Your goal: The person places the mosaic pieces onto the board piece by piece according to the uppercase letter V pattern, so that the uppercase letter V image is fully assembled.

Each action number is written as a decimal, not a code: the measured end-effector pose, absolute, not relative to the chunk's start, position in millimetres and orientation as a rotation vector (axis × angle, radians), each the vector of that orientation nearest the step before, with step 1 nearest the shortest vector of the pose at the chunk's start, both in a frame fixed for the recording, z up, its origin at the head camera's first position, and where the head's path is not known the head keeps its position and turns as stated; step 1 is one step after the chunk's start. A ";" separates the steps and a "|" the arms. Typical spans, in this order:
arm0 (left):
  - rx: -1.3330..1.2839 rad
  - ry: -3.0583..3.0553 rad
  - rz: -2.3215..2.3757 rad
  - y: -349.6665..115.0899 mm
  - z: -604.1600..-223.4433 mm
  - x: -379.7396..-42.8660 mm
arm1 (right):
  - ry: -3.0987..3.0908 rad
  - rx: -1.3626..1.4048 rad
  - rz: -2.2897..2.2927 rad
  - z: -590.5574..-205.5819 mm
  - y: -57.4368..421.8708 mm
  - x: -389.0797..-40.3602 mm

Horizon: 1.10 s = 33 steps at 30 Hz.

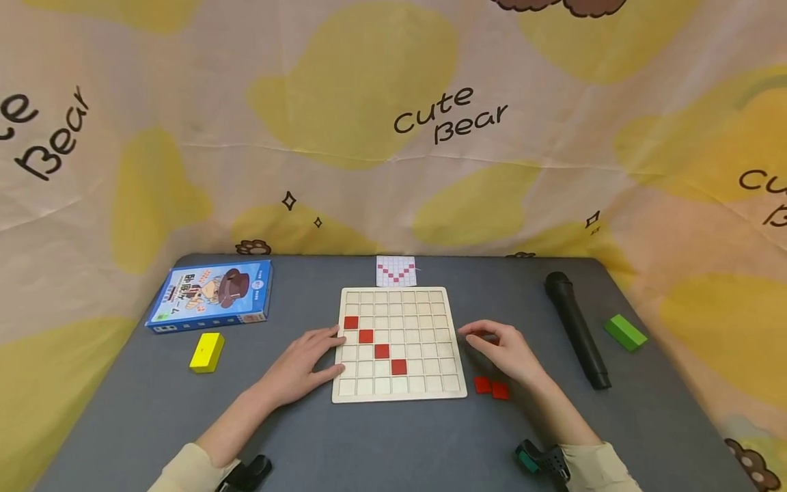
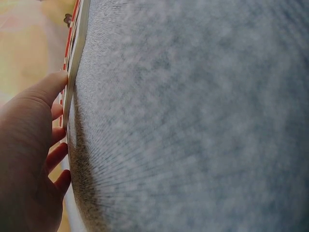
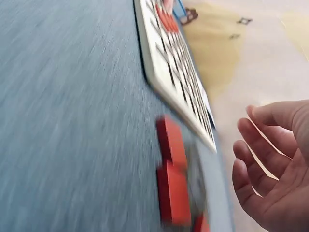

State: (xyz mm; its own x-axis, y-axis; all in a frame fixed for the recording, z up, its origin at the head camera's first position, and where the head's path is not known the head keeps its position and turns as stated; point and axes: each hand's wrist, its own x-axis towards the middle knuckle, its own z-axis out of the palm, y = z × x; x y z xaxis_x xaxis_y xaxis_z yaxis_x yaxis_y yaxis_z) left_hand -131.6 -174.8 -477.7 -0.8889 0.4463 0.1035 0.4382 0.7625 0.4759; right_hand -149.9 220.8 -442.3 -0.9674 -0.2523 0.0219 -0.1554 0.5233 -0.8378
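Note:
A pale square grid board (image 1: 424, 391) lies flat on the table, with several red square tiles (image 1: 382, 351) set in a diagonal from its left edge down toward the middle. My left hand (image 1: 301, 365) rests against the board's left edge, fingers and thumb fairly straight; in the left wrist view its fingertips touch the rim. Just beyond the right edge hovers my right hand (image 1: 507, 352), its fingers loosely bent and nothing visible between them. Below it, two loose red tiles (image 1: 491, 388) lie together; the right wrist view also shows part of another red piece (image 3: 201, 224).
Behind the board lies a small card (image 1: 396, 271) with a red V pattern. At left are a blue box (image 1: 212, 294) and a yellow block (image 1: 207, 352). A black microphone (image 1: 576, 331) and a green block (image 1: 626, 333) lie at right. A printed cloth (image 1: 344, 89) hangs behind.

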 end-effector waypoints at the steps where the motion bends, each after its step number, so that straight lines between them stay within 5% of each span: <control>1: 0.737 2.936 0.786 -174.8 -477.9 -131.7 | 2.667 -0.357 -1.421 -442.6 227.0 -147.4; 9: 0.744 2.949 0.779 -175.9 -478.5 -131.3 | 2.787 -0.412 -1.240 -445.0 255.9 -131.0; 20: 0.744 2.944 0.778 -175.6 -479.4 -131.9 | 2.894 -0.816 -0.929 -459.3 265.8 -117.8; 33: 0.735 2.942 0.763 -175.0 -476.9 -131.9 | 3.003 -0.661 -0.902 -463.8 260.5 -121.9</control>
State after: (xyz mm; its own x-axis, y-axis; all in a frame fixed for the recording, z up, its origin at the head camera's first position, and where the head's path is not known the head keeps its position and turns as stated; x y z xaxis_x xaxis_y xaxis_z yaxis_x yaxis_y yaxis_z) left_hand -131.9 -175.0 -476.9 -0.8892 0.4463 0.1006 0.4389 0.7704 0.4624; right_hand -121.9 260.5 -463.8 -0.9130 -0.3687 0.1746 -0.4039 0.7567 -0.5140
